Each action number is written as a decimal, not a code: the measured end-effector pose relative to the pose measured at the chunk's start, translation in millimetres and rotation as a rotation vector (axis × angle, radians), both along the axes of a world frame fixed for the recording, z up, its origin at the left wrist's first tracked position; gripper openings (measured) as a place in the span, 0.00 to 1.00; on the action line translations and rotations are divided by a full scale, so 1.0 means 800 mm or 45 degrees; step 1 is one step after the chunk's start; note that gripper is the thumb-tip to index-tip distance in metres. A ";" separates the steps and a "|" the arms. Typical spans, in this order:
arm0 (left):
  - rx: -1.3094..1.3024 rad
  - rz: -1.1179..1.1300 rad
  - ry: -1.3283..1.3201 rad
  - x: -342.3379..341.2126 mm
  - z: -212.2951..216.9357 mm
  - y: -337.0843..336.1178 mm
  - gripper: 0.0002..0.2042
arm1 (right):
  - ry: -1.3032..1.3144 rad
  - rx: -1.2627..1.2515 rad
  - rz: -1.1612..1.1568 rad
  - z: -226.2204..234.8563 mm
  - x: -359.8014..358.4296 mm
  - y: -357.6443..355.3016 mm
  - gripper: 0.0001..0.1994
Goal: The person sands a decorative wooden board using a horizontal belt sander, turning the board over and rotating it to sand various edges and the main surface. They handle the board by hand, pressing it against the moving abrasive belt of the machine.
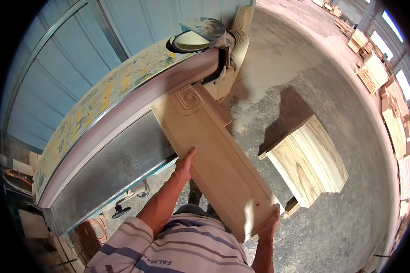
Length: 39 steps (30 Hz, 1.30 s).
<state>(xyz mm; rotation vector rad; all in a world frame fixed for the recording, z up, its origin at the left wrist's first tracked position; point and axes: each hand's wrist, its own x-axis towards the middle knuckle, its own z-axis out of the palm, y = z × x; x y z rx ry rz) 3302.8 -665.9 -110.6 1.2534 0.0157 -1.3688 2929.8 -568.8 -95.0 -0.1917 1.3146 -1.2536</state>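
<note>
A long wooden panel [214, 159] slants across the middle, with a carved square spiral at its far end and a grooved line along its edges. That far end rests over the metal table, up against or very near the pinkish sanding belt [123, 109]; I cannot tell if they touch. My left hand [185, 164] grips the panel's left edge about halfway along, thumb on top. At the near right corner my right hand [269, 223] is closed on the panel's end. The fingers of both hands are partly hidden under the wood.
The belt sander's grey metal table [118, 154] lies at left, with a black-knobbed crank [122, 210] below it. A paint-stained cover [100, 100] tops the belt, before a blue corrugated wall [77, 54]. Right of me, a stack of pale boards [310, 161] stands on the concrete floor [341, 218].
</note>
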 end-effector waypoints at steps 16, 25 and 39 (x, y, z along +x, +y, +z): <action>0.047 0.011 -0.040 -0.028 -0.005 0.028 0.29 | 0.455 -0.429 0.187 0.015 -0.020 0.038 0.27; -0.180 -0.156 0.092 -0.004 -0.018 0.007 0.28 | 0.168 -0.136 -0.010 -0.024 -0.017 0.020 0.18; -0.079 -0.344 0.057 0.021 0.003 0.003 0.33 | 0.665 -0.115 -0.010 0.020 0.022 0.010 0.18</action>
